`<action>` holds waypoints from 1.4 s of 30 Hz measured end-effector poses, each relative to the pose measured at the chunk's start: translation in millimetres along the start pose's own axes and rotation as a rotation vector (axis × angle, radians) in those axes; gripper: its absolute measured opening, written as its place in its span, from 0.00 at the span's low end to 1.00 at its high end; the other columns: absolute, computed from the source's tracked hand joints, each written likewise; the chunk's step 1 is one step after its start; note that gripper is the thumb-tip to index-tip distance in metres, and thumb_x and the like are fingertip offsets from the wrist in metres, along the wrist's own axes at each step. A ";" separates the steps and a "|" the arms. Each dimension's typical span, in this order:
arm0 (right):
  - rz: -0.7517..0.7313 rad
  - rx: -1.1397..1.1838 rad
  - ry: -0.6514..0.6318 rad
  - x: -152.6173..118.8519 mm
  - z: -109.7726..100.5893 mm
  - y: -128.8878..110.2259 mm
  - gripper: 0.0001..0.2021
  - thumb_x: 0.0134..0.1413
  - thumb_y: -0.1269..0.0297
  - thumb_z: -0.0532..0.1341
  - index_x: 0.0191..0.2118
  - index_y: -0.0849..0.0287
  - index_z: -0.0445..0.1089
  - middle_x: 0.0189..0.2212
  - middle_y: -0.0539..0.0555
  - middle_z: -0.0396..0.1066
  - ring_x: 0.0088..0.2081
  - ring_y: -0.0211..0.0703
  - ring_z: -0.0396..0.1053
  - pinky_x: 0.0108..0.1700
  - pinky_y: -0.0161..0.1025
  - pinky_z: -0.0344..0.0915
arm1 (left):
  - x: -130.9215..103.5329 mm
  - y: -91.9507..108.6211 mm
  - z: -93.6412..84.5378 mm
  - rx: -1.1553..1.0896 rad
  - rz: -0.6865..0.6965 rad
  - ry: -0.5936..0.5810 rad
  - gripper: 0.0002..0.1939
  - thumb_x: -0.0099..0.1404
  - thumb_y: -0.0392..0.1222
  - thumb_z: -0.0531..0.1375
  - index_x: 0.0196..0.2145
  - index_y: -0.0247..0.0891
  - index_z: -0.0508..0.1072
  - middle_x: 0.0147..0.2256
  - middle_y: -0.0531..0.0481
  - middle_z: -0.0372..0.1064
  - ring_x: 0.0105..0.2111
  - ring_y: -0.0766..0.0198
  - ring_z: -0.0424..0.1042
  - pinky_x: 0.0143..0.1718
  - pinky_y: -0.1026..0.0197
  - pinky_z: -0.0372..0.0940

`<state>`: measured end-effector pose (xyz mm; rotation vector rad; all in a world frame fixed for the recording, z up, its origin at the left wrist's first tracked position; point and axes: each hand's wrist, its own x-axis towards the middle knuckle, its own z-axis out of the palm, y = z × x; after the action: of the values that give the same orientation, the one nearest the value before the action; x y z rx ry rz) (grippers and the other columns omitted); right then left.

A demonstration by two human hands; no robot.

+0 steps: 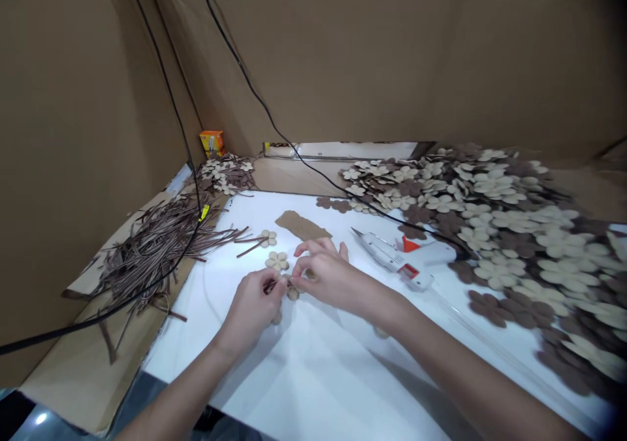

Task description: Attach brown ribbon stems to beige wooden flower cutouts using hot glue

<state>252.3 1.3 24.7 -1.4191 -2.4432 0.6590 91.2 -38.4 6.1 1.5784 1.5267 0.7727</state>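
Note:
Close together over the white board (pixel 235 356), my two hands meet at a small beige flower piece (pixel 292 293). My left hand (pixel 257 300) pinches something brown and thin, mostly hidden by the fingers. My right hand (pixel 321 272) has thumb and forefinger brought together at the same spot, its other fingers raised; what they hold is hidden. Just above the fingertips lies a beige flower (pixel 277 261). Further up, another small flower (pixel 268 237) has a brown strip beside it. A torn brown piece (pixel 301 224) lies beyond my right hand.
A white glue gun (pixel 392 251) lies at right, its black cord crossing the board's far side. Beige and brown flowers (pixel 499 268) are heaped at the right. Brown strips (pixel 151 251) are piled on cardboard at left. An orange box (pixel 212 142) stands at the back left; cardboard walls surround the board.

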 end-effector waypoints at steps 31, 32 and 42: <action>0.009 -0.107 0.060 -1.8 7.8 -18.1 0.12 0.48 0.80 0.54 0.19 0.59 0.62 0.22 0.52 0.65 0.33 0.42 0.58 0.30 0.35 0.52 | 2.6 -1.5 7.6 0.214 -0.024 0.095 0.14 0.56 0.39 0.53 0.15 0.40 0.57 0.15 0.57 0.56 0.18 0.67 0.54 0.21 0.65 0.46; 0.009 -0.114 0.056 -2.7 6.6 -19.9 0.12 0.48 0.80 0.54 0.20 0.59 0.62 0.23 0.52 0.66 0.33 0.43 0.58 0.31 0.34 0.53 | 2.6 -0.9 7.8 0.219 -0.025 0.095 0.14 0.56 0.39 0.53 0.15 0.40 0.57 0.15 0.57 0.56 0.18 0.67 0.54 0.21 0.64 0.46; 0.056 -0.157 0.009 -6.1 2.9 -19.5 0.12 0.51 0.76 0.54 0.20 0.58 0.61 0.22 0.54 0.66 0.36 0.47 0.61 0.32 0.36 0.55 | 4.7 0.0 9.6 0.245 0.001 0.064 0.14 0.56 0.39 0.53 0.15 0.40 0.58 0.15 0.56 0.57 0.19 0.66 0.58 0.23 0.64 0.48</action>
<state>239.4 -13.0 32.0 -1.5499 -2.5038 0.4798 99.9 -34.9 0.9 1.7456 1.7204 0.6619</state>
